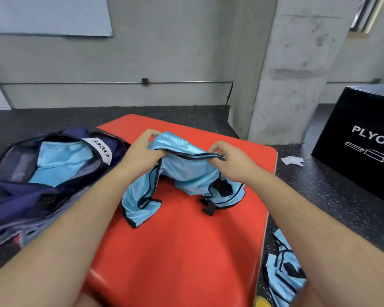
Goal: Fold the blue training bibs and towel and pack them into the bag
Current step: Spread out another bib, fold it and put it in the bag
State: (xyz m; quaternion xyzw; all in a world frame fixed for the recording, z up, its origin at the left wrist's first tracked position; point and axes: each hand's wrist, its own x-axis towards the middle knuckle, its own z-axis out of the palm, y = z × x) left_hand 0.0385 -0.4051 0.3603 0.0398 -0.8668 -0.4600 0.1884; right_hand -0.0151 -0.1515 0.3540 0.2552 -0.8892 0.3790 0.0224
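Left hand: I see the left hand raised over the far part of the red bench. Its fingers are curled and pinch the left end of the bib's dark-trimmed edge.
Right hand: the right hand is about level with it, a little to the right. Its fingers pinch the other end of the same edge.
Bib: the light blue bib hangs between the two hands, with the trimmed edge pulled nearly straight from grip to grip. The rest droops and lies crumpled on the bench, one lobe trailing toward me on the left and another under the right wrist.
Black fitting: I make out a black strap piece at the bib's lower right, resting on the bench. I cannot tell what it is.
Bag: the navy bag lies left of the bench with its far corner against the bench's edge. Its mouth is unzipped and wide open, with a white label at the rim.
In the bag: light blue cloth lies flat in the open compartment. I cannot tell whether it is a bib or a towel.
Other bibs: a heap of blue bibs lies on the dark speckled floor, just beside the bench's right side.
Surroundings: a black box with white lettering stands well to the right. A concrete pillar rises beyond the bench, and white paper scraps lie on the floor between the two.
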